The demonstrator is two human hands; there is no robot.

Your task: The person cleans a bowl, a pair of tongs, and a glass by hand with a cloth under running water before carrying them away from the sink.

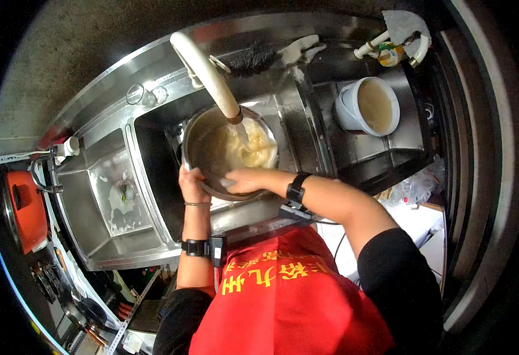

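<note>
A round metal bowl (203, 139) sits in the middle sink basin under the tap (212, 80), whose water runs into it. Cloudy water and pale yellowish pieces (256, 155) swirl inside. My left hand (193, 184) is closed on the bowl's near-left rim, thumb over the edge. Over the near rim reaches my right hand (246, 180), its fingers down in the bowl by the near wall. Something whitish shows at those fingertips, which are partly hidden, and I cannot tell whether they grip it.
In the right basin stands a white bucket (348, 106) of cloudy liquid. The left basin (114, 198) has a wet bottom and a drain. A glass (136, 94), a dark scrubber (252, 59) and a pale cloth (301, 50) lie along the back ledge. A red container (27, 210) is far left.
</note>
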